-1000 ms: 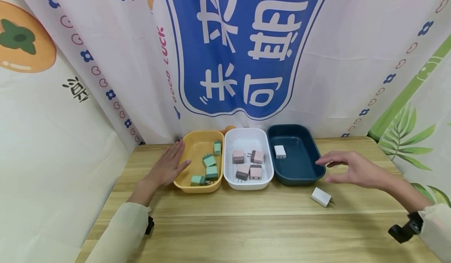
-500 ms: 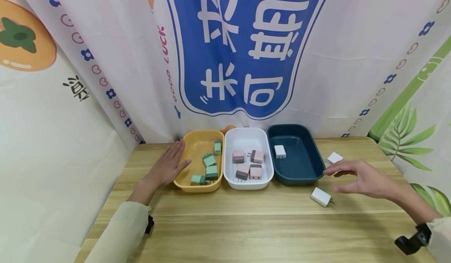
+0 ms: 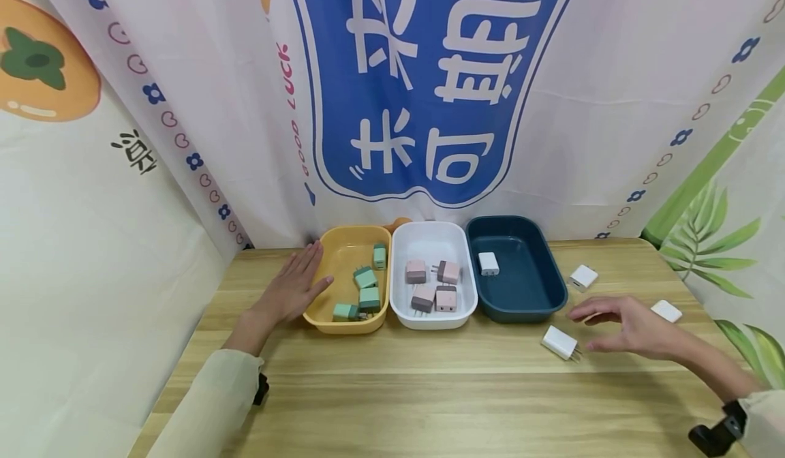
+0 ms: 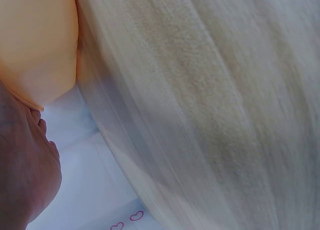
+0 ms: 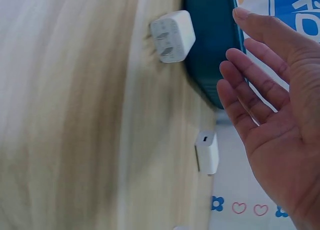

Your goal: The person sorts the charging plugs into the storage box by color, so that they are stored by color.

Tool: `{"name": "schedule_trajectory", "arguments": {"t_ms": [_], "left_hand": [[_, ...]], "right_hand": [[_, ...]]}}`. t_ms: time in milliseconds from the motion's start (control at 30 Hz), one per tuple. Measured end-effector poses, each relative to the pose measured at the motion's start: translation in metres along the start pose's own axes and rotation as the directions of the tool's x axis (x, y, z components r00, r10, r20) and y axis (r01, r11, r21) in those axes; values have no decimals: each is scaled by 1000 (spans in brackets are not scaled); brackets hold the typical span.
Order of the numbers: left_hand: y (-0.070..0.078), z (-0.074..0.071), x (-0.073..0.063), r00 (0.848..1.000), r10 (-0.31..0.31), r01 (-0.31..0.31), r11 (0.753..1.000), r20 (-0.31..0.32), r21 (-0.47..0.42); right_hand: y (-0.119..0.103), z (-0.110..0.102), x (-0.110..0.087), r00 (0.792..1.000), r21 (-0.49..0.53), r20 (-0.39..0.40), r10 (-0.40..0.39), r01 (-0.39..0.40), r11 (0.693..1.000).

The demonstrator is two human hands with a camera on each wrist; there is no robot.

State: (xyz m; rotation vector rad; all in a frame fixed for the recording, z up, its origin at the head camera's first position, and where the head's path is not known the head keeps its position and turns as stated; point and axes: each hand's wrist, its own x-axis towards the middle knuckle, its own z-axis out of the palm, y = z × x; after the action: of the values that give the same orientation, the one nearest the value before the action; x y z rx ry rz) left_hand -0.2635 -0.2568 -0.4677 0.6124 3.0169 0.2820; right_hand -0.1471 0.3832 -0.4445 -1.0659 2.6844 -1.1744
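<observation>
My left hand [image 3: 291,287] rests with straight fingers on the left rim of the yellow bin [image 3: 336,253], which holds several green charger plugs [image 3: 369,299]. In the left wrist view, part of that hand shows beside the bin's wall. Above the table, my right hand [image 3: 632,327] holds nothing, its fingers loosely bent and apart. Just left of its thumb lies a white charger plug [image 3: 559,343], prongs toward the hand. A second white charger [image 3: 583,277] lies behind the hand; a third [image 3: 666,311], partly hidden, sits beyond the wrist. The right wrist view shows the palm [image 5: 280,140] bare.
A white bin [image 3: 433,240] with several pink and grey charger plugs [image 3: 446,299] stands in the middle. To its right is a dark blue bin [image 3: 521,287] with one white charger [image 3: 488,264] inside. A printed curtain [image 3: 576,172] hangs behind the wooden table [image 3: 392,403].
My right hand has drawn back from the dark blue bin, moving right and toward me. Two white chargers behind it have come into view. My left hand has stayed put.
</observation>
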Motion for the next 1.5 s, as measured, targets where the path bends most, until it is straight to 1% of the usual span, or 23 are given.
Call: {"name": "schedule_trajectory", "arguments": {"t_ms": [67, 200, 300, 533, 633, 767, 833, 900, 1100, 1300, 1500], "left_hand": [[0, 0, 0, 1000, 1, -1, 1000, 0, -6], [0, -1, 0, 1000, -3, 3, 1000, 5, -3], [0, -1, 1, 1000, -8, 8, 1000, 10, 7], [0, -1, 2, 1000, -5, 5, 1000, 7, 15], [0, -1, 1, 1000, -3, 3, 1000, 6, 15], [0, -1, 0, 1000, 1, -1, 1000, 5, 12], [1, -2, 0, 1000, 3, -3, 1000, 3, 9], [1, -2, -1, 1000, 3, -3, 1000, 3, 9], [1, -1, -1, 1000, 4, -4, 1000, 6, 8], [0, -1, 0, 1000, 6, -6, 1000, 10, 9], [1, 0, 0, 1000, 12, -12, 1000, -2, 9]], "right_hand": [[3, 3, -1, 1000, -6, 6, 2, -2, 1000], [9, 8, -3, 999, -17, 28, -19, 19, 1000], [12, 11, -3, 999, -14, 29, -29, 29, 999], [19, 17, -4, 1000, 1, 29, -11, 11, 1000], [22, 21, -3, 999, 55, 37, -18, 16, 998], [24, 26, -1, 997, 159, 47, -54, 46, 986], [25, 28, 1, 997, 190, 53, -63, 52, 980], [25, 29, 2, 997, 209, 61, -56, 42, 977], [26, 30, 3, 995, 238, 97, -10, -13, 971], [26, 33, 4, 994, 276, 108, -33, 2, 961], [27, 36, 4, 994, 274, 103, -37, 8, 962]]}}
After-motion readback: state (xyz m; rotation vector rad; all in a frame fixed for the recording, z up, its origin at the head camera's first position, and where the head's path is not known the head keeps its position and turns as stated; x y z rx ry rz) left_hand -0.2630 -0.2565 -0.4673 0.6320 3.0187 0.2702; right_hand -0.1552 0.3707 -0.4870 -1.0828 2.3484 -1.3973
